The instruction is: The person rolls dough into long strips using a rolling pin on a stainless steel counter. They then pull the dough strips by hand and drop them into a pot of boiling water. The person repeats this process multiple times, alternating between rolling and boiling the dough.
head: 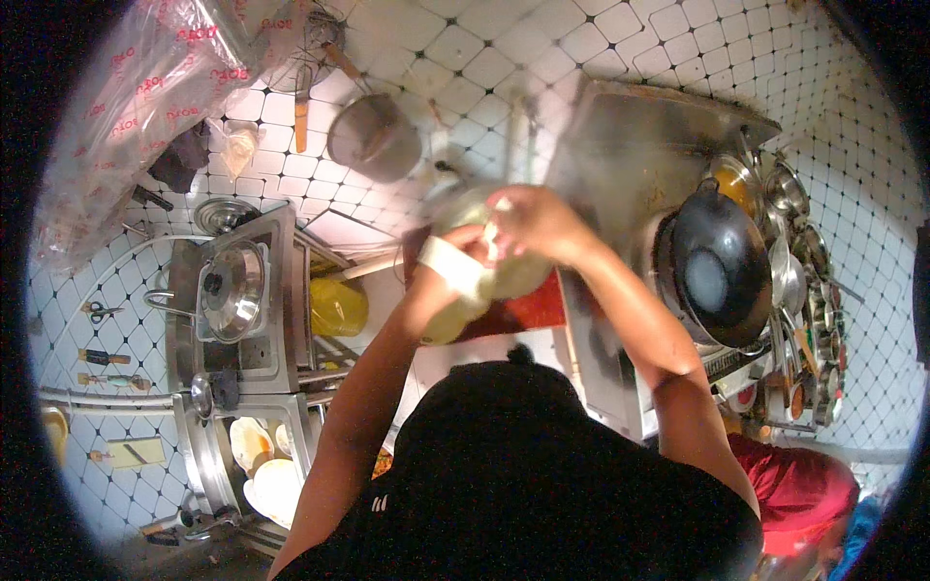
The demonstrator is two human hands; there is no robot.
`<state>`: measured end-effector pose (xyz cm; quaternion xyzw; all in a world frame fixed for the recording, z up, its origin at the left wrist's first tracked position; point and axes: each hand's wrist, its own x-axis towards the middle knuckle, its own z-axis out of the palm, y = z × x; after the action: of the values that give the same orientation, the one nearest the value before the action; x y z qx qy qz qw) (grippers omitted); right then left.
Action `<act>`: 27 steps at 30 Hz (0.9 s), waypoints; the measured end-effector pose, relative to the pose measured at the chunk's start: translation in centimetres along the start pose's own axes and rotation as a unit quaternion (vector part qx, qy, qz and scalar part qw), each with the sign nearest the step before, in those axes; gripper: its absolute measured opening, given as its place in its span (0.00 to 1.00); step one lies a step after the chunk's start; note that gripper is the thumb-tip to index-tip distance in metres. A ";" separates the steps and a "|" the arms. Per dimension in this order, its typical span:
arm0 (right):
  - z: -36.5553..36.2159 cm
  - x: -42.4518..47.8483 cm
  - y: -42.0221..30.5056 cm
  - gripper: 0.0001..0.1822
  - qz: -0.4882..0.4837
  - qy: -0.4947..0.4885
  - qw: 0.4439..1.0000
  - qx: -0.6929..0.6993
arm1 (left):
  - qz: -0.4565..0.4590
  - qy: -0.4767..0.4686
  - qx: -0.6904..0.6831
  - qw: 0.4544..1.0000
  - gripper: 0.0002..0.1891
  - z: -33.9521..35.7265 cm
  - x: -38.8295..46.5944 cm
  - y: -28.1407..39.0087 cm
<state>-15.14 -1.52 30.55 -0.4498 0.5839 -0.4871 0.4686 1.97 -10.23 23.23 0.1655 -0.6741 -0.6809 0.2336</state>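
Observation:
Over a wide pale bowl (519,279), blurred, my two hands meet. My left hand (468,243) comes from the lower left, and my right hand (534,221) bends in from the right with its fingers curled. Between their fingertips is a small pale piece (492,240), too blurred to name, which both hands grip. A bright whitish band or strip (454,265) crosses my left wrist; its material cannot be told. The bowl stands over a red surface (519,312), and my hands hide part of it.
A stove with a black wok (719,269) is at the right, beside hanging ladles (788,276). At the left, a glass lid (232,290) lies over a tub by the steel sink, above plates (276,486). A grey pot (374,138) is ahead. A person in red clothing (799,494) is at lower right.

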 end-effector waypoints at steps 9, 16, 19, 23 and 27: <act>-0.7 -0.6 1.4 0.12 -0.105 -0.027 0.974 -0.201 | -0.096 -0.019 0.006 0.995 0.10 -0.3 -0.7 2.4; -0.1 0.5 3.5 0.11 -0.123 -0.010 0.985 -0.119 | -0.069 -0.036 -0.011 0.997 0.13 -0.6 -0.1 0.4; -0.3 0.8 4.7 0.11 -0.118 -0.061 0.991 -0.015 | -0.078 -0.047 0.015 0.996 0.16 -1.0 -0.4 0.5; -0.6 0.6 4.5 0.11 -0.026 -0.140 0.985 0.095 | -0.086 -0.066 -0.024 0.994 0.15 -1.3 -0.2 0.2; 0.6 1.7 6.3 0.10 -0.104 -0.011 0.995 -0.002 | -0.093 -0.071 -0.037 0.993 0.13 -1.3 0.0 -0.2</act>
<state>-15.28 -2.47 24.10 -0.5141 0.5302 -0.5269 0.4207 2.62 -11.35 22.99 0.1700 -0.6448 -0.7342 0.1274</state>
